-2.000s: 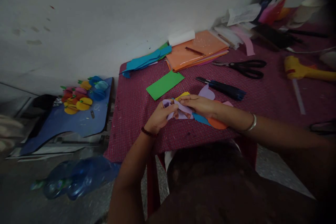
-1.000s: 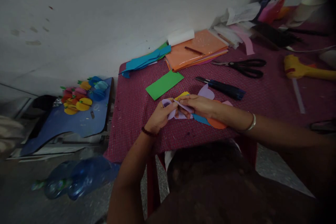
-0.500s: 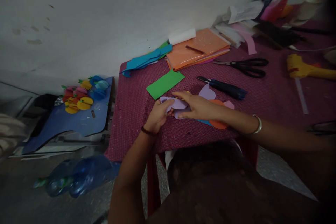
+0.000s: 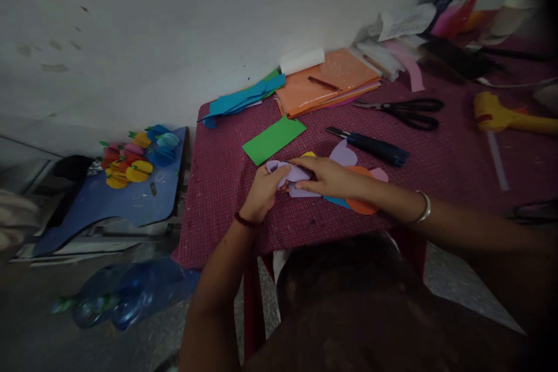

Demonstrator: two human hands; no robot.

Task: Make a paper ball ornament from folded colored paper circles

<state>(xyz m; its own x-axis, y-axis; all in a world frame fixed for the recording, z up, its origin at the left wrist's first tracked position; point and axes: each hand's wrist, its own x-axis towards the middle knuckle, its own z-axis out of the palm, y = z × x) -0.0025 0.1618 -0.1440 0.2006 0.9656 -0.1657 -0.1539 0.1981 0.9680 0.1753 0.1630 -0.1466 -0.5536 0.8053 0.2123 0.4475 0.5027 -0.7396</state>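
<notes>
Right hand (image 4: 329, 178) has gone from pinching, a second ago, to fingers spread over the lilac paper (image 4: 299, 173); left hand (image 4: 258, 195) barely shifted. Paper sits between both hands, above a second lilac piece (image 4: 305, 193). Left thumb pinches its curled end against the fingers. Right thumb and fingers stand apart about the other end; whether they press, I cannot tell from my feed. From the paper: green card (image 4: 274, 140) at 11 o'clock, cutter (image 4: 379, 150) between 2 and 3, orange disc (image 4: 364, 208) at 4. My judgement: firm left pinch, edges matched before pressing, light right touch to spare the curl. Hidden: left fingertips, most of a yellow piece (image 4: 309, 154). Glue gun (image 4: 488, 111), beyond the cutter, runs out of frame.
</notes>
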